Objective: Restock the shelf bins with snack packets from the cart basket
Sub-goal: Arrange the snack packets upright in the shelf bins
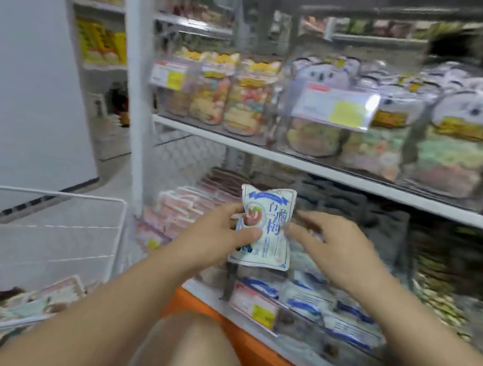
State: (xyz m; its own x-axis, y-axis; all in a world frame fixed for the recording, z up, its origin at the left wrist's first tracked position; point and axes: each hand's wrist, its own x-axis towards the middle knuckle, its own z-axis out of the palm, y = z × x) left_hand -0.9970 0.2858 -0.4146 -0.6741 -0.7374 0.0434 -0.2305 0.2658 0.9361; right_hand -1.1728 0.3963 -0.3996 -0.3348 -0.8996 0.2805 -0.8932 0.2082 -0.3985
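Observation:
My left hand [218, 236] grips a white and blue snack packet [270, 232] by its left edge and holds it upright in front of the lower shelf. My right hand [340, 250] is just right of the packet, fingers spread and straight, fingertips near its right edge; contact is unclear. Below the packet lies a clear shelf bin [319, 304] with several similar white and blue packets. At the lower left stands the white wire cart basket [118, 226], with more packets [21, 305] in it.
A bin of pink packets [178, 207] sits left of the blue ones. The upper shelf [331, 172] carries bags of coloured sweets and price tags. A white upright post [136, 76] stands left. The orange shelf base [267, 363] and my knee [192, 356] are below.

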